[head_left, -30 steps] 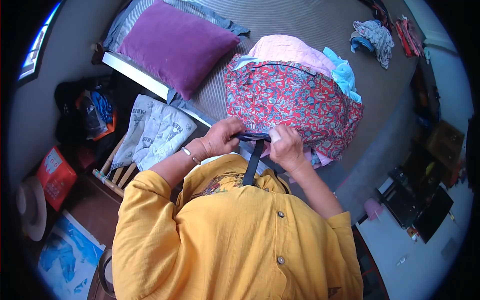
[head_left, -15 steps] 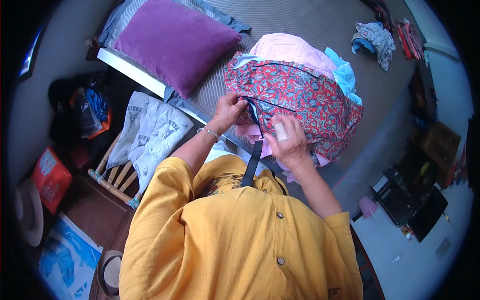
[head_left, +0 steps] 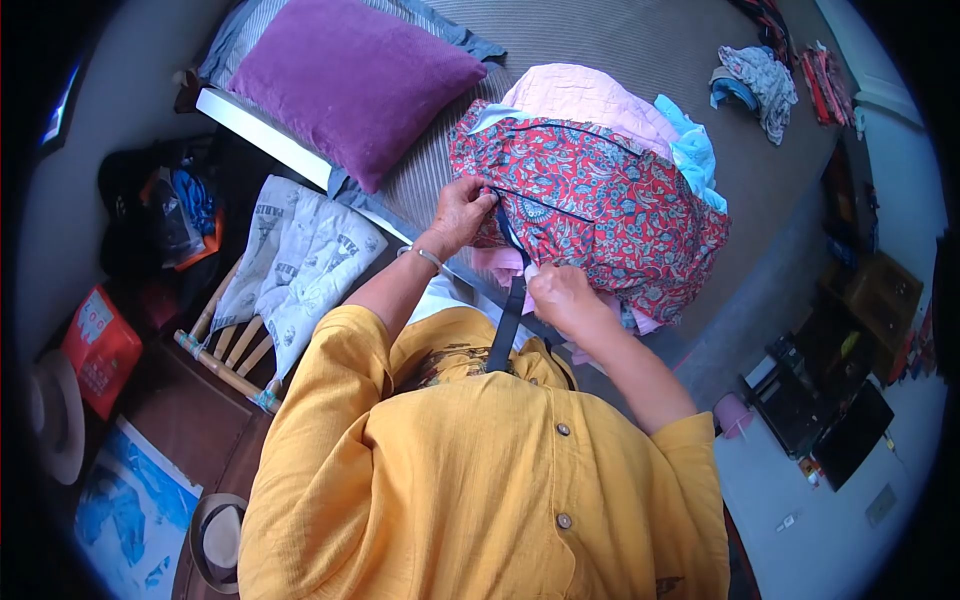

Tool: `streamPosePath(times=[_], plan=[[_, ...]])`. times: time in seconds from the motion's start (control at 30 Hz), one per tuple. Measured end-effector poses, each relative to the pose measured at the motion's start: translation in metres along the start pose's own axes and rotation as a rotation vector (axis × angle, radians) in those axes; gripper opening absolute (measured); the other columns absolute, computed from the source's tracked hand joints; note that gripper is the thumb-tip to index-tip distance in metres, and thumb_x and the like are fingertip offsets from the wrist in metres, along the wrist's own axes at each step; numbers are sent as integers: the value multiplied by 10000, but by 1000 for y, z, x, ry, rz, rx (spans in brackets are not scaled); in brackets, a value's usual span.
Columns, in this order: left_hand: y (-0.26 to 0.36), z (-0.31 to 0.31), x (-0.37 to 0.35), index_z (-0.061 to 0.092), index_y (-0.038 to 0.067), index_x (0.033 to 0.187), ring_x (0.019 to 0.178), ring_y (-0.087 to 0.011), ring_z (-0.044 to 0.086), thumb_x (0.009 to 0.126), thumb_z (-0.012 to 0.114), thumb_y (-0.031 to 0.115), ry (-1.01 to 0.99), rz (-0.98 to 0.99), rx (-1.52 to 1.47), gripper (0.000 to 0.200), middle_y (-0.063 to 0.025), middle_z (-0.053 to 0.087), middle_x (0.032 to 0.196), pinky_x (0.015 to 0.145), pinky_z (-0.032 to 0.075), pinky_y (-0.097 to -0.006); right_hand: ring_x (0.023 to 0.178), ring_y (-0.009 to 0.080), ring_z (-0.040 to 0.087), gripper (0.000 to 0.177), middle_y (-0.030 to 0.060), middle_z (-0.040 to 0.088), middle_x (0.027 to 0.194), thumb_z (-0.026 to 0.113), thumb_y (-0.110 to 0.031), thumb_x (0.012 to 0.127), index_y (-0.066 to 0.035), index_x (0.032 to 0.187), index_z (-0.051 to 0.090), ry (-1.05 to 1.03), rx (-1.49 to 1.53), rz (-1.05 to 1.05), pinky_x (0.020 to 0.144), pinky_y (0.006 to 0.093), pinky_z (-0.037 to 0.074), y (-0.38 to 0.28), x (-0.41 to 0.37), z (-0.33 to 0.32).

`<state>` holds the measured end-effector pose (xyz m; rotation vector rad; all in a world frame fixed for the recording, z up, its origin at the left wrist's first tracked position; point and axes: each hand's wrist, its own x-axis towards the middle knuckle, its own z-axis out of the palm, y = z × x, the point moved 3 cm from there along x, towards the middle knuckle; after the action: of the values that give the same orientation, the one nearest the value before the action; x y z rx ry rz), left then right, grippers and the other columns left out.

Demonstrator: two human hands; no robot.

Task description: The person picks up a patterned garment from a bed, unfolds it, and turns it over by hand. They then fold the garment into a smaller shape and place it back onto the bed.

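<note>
A red floral garment (head_left: 620, 210) with blue and white flowers and dark trim lies over other folded clothes on the bed. At its near left edge my left hand (head_left: 463, 212) pinches the dark-trimmed opening. My right hand (head_left: 562, 297) is closed, its fingertips on the same trimmed edge a little nearer to me. Something white shows at the tip of its thumb and index finger. Beneath the garment are a pink quilted cloth (head_left: 590, 95) and a light blue cloth (head_left: 694, 150). A black strap (head_left: 508, 325) hangs from my chest, just below the hands.
On the bed (head_left: 600, 35) lie a purple pillow (head_left: 350, 85) and, at the far right, a grey patterned garment (head_left: 765, 85). To my left stands a bamboo chair (head_left: 228, 368) with a printed cushion (head_left: 300, 260). A white table (head_left: 800, 525) holds black electronics at the right.
My right hand has come down and left from above the garment to its trimmed edge, and its fingers have closed. My left hand keeps its pinch at almost the same spot.
</note>
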<state>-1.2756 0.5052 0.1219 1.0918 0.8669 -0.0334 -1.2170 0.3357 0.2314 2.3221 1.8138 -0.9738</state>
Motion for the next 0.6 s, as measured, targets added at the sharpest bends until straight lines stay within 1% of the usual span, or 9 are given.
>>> streamPosePath(times=[0.1,0.2,0.3,0.33,0.4,0.43,0.53,0.57,0.6], plan=[[-1,-1,1,586,-22,1027,759,-92,552,839,591,37,22,-20,12,197,-31,615,837,686,468,-235,618,269,652,87,149,636,687,550,-66,788,-25,828,616,71,322,5,544,377,521,25,-10,-20],[-2,0,0,584,-26,1039,768,-96,557,842,595,47,35,-6,11,210,-37,619,841,696,471,-236,583,317,616,122,128,613,645,551,-78,811,-28,898,619,108,1199,552,575,405,514,67,-14,-39],[-4,0,0,583,-29,1041,767,-99,560,848,596,65,75,26,37,215,-43,619,838,693,471,-239,599,319,591,174,118,609,708,598,-94,796,-22,953,616,330,864,548,589,385,503,83,-22,-40],[-5,-1,0,583,-29,1042,766,-100,560,850,597,71,93,35,55,217,-45,619,837,691,472,-239,627,304,595,188,119,608,762,614,-107,790,-31,962,616,454,677,517,590,373,500,78,-22,-44],[-9,-3,0,558,-25,1094,834,-104,567,884,573,92,70,-5,102,241,-54,620,921,755,471,-236,684,275,603,219,123,608,870,646,-133,779,-48,978,617,684,297,449,592,349,494,50,-21,-52],[-9,-3,0,546,-24,1120,868,-106,571,901,562,102,58,-25,126,253,-59,620,963,787,471,-234,900,285,579,295,140,576,1021,690,-181,738,-62,996,611,620,267,394,742,408,482,36,-21,-54],[-8,-2,0,547,-22,1122,867,-107,570,902,560,104,72,-30,119,254,-59,621,967,798,466,-234,1060,362,492,340,146,571,1049,700,-203,707,-60,1000,607,568,-21,166,892,551,380,9,-12,-66],[-7,-1,0,548,-22,1121,867,-106,570,901,561,103,77,-34,115,253,-58,621,966,799,466,-233,1118,404,425,295,148,571,1058,698,-204,690,-44,927,627,548,38,185,929,638,273,11,-9,-56],[-1,1,-2,550,-23,1120,866,-105,569,900,562,102,83,-36,111,253,-57,621,966,801,465,-232,1111,397,433,272,139,573,1059,696,-198,688,-39,898,632,543,10,154,929,624,285,18,-8,-47]])
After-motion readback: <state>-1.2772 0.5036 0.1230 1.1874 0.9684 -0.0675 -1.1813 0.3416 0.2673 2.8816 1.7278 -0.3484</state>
